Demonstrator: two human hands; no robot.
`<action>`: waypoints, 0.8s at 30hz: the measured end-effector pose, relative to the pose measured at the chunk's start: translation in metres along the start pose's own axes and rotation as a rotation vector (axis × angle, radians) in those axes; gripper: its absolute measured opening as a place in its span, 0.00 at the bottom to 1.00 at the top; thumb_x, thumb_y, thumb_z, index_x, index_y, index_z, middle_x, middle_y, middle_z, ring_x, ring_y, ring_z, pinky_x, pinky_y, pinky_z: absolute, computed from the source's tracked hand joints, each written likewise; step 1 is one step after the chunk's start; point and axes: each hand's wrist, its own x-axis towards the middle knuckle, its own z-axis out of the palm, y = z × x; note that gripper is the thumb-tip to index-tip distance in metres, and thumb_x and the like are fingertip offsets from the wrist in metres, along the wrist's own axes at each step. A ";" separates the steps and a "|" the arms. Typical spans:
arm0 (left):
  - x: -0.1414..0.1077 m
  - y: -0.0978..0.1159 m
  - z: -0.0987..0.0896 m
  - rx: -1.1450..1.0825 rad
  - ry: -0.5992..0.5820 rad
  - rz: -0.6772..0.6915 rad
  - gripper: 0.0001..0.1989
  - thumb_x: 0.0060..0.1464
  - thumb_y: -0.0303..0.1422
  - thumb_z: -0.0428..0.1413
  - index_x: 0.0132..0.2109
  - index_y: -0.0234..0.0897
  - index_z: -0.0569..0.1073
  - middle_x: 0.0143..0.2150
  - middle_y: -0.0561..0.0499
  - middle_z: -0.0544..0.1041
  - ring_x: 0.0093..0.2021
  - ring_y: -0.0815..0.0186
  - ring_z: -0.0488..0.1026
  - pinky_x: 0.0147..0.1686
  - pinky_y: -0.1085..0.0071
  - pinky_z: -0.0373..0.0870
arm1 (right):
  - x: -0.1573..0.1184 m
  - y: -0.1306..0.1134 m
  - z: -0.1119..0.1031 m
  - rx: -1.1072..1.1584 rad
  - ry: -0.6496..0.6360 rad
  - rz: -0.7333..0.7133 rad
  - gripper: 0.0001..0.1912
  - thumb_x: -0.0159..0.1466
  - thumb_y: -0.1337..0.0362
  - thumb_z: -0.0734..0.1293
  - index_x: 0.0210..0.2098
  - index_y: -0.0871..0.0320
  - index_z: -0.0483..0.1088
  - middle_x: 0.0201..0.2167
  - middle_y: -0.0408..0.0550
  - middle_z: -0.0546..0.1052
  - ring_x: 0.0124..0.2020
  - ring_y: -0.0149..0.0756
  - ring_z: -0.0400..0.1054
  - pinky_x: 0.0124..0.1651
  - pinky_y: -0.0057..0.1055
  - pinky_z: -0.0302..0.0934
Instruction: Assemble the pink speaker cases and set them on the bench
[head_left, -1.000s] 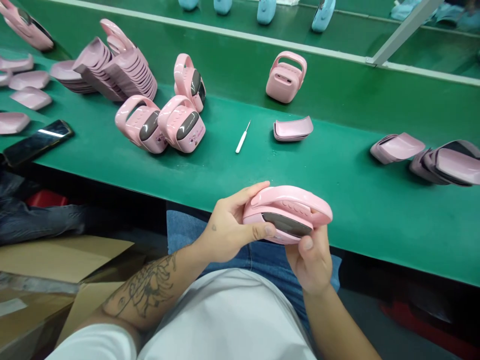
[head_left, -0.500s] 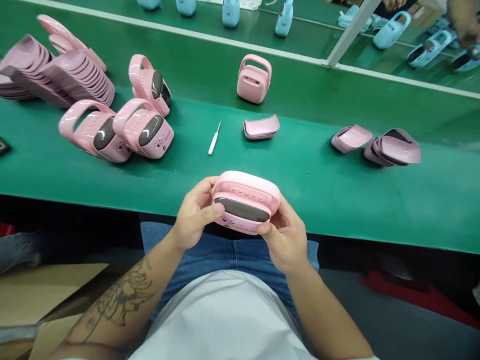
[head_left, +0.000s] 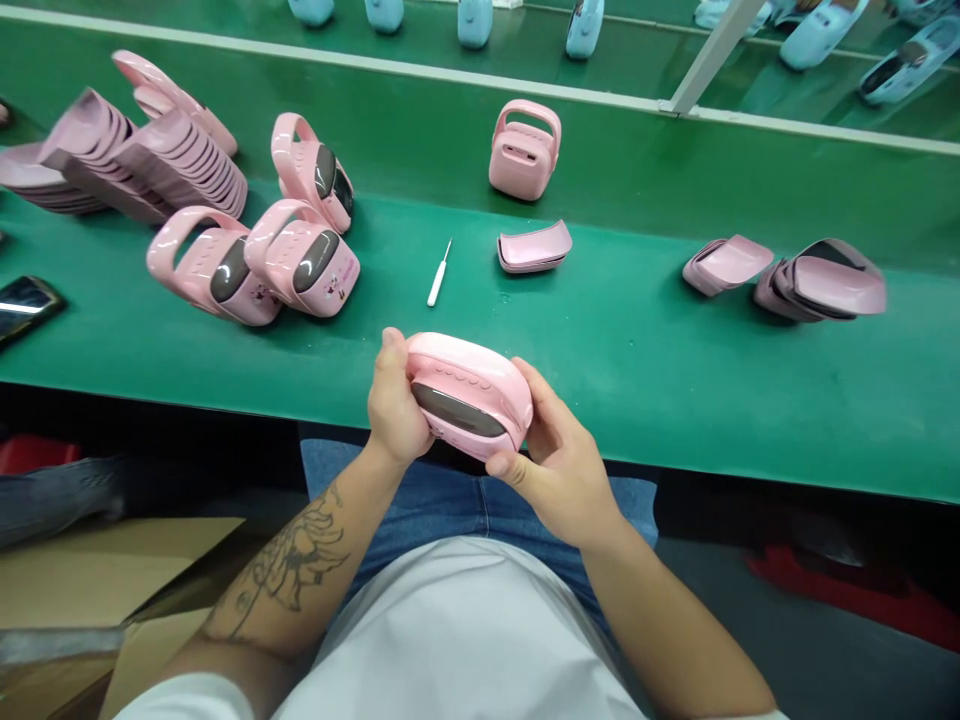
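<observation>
A pink power bank-like device (head_left: 469,395) with a carry handle, a row of small buttons and a dark oval window is held over the bench's front edge, its window side tilted up toward me. My left hand (head_left: 397,400) grips its left end, thumb up along the side. Around the right end, my right hand (head_left: 559,460) is closed, thumb low on the front and fingers behind. Beyond the hands lie a white-handled screwdriver (head_left: 438,282) and a few stacked curved pink panels (head_left: 534,248). Another pink device (head_left: 523,150) stands upright behind them, two ports facing me.
Several pink devices (head_left: 304,258) stand at left, before stacks of pink panels (head_left: 176,165). More panels (head_left: 817,283) lie at right on the green bench (head_left: 675,400). A phone (head_left: 28,308) rests at the left edge. Blue devices (head_left: 475,22) stand beyond the divider rail (head_left: 420,71).
The held device has shifted slightly left and turned, its right end dipping. My left thumb has moved off its front onto the side. The view has swung left, showing more of the phone.
</observation>
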 end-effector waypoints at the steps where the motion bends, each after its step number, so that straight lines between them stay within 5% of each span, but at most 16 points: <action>1: 0.000 -0.002 -0.002 0.008 -0.002 -0.001 0.36 0.59 0.69 0.54 0.31 0.39 0.78 0.30 0.43 0.82 0.49 0.41 0.85 0.40 0.55 0.83 | 0.001 0.000 0.001 0.005 0.021 0.007 0.51 0.57 0.44 0.84 0.74 0.49 0.65 0.76 0.55 0.69 0.77 0.57 0.63 0.79 0.60 0.56; 7: -0.004 -0.018 -0.014 0.051 -0.039 0.128 0.42 0.62 0.71 0.48 0.36 0.35 0.83 0.34 0.40 0.87 0.37 0.50 0.86 0.35 0.58 0.83 | 0.001 0.006 0.005 -0.011 0.104 -0.080 0.46 0.48 0.43 0.87 0.61 0.49 0.75 0.60 0.52 0.80 0.63 0.53 0.75 0.69 0.53 0.70; 14: 0.006 -0.036 -0.014 0.159 -0.015 0.261 0.42 0.69 0.67 0.40 0.39 0.37 0.84 0.34 0.42 0.86 0.35 0.53 0.85 0.36 0.59 0.81 | 0.002 0.020 -0.001 -0.157 0.041 -0.201 0.40 0.70 0.43 0.73 0.76 0.46 0.61 0.76 0.52 0.68 0.75 0.54 0.64 0.77 0.55 0.59; 19: 0.007 -0.047 0.002 0.291 -0.028 0.511 0.35 0.72 0.62 0.42 0.44 0.39 0.82 0.44 0.42 0.86 0.47 0.53 0.83 0.47 0.58 0.78 | 0.032 0.031 0.007 -0.230 0.444 -0.402 0.40 0.76 0.33 0.50 0.63 0.53 0.76 0.57 0.56 0.82 0.59 0.54 0.78 0.64 0.55 0.71; 24: 0.011 -0.049 0.007 0.386 -0.031 0.625 0.37 0.73 0.62 0.40 0.44 0.38 0.81 0.42 0.42 0.84 0.43 0.55 0.81 0.43 0.60 0.75 | 0.057 0.034 0.010 -0.327 0.619 -0.503 0.43 0.75 0.33 0.47 0.46 0.55 0.82 0.46 0.56 0.85 0.50 0.53 0.81 0.53 0.52 0.74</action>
